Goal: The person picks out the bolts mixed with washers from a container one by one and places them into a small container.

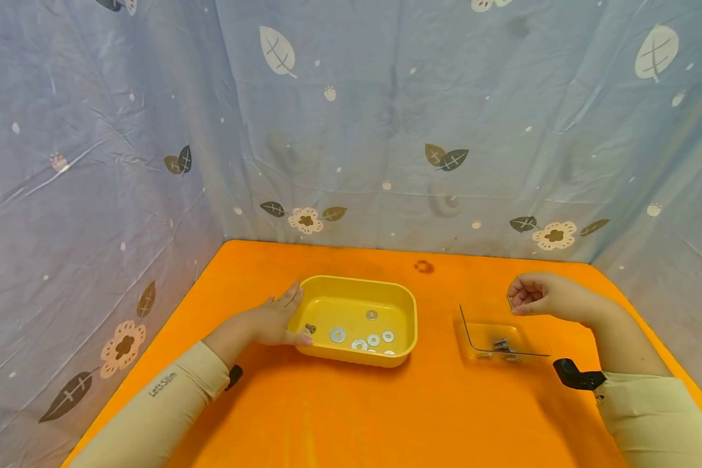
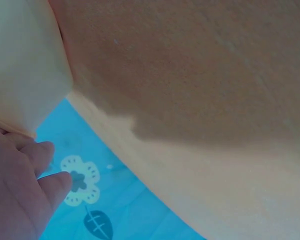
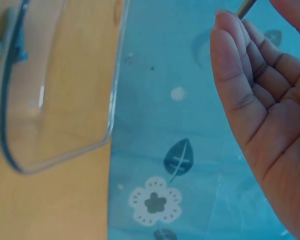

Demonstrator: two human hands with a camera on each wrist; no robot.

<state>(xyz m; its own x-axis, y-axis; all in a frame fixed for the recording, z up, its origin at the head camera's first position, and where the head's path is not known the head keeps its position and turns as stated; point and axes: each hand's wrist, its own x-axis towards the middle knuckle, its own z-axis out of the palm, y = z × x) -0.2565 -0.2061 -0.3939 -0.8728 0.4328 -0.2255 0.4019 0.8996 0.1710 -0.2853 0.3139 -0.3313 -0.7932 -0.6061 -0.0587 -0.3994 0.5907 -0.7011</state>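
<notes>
My left hand (image 1: 272,322) grips the left end of a yellow tray (image 1: 412,318), its thumb over the near rim. Several flat metal washers (image 1: 337,335) lie inside, with a small bolt-like piece (image 1: 310,329) by the thumb. In the left wrist view only part of that hand (image 2: 25,185) shows, beside the tray's pale wall (image 2: 25,60). Raised above the right side of the table, my right hand (image 1: 541,299) pinches a thin metal bolt (image 3: 246,8); its head is hidden. Below that hand, a clear container (image 3: 113,100) holds several metal bolts (image 1: 503,346).
An orange tabletop (image 1: 351,416) lies under both containers. Patterned blue curtains (image 1: 357,130) hang behind and at both sides. Near the back edge, the tabletop has a dark ring-shaped mark (image 1: 424,267). The clear container stands right of the yellow tray, with a gap between them.
</notes>
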